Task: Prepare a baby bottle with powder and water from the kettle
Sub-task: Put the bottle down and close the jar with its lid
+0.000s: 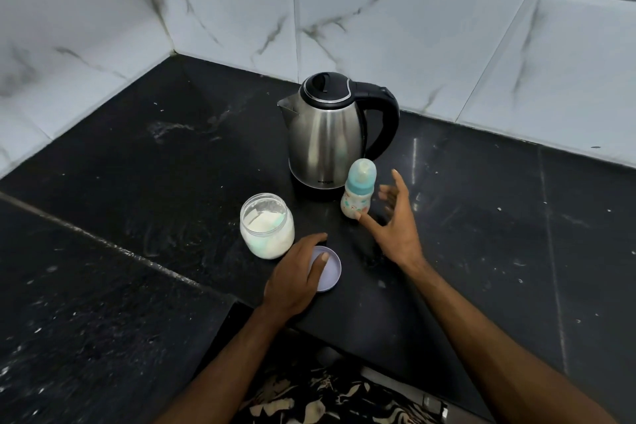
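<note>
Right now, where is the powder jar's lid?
In the head view the lid lies flat on the black counter, under the left hand, just right of the open powder jar.

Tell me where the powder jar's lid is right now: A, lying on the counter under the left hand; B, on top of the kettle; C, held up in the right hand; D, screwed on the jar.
A: the lilac lid lies on the black counter under the left hand, and the powder jar stands open beside it.
</note>
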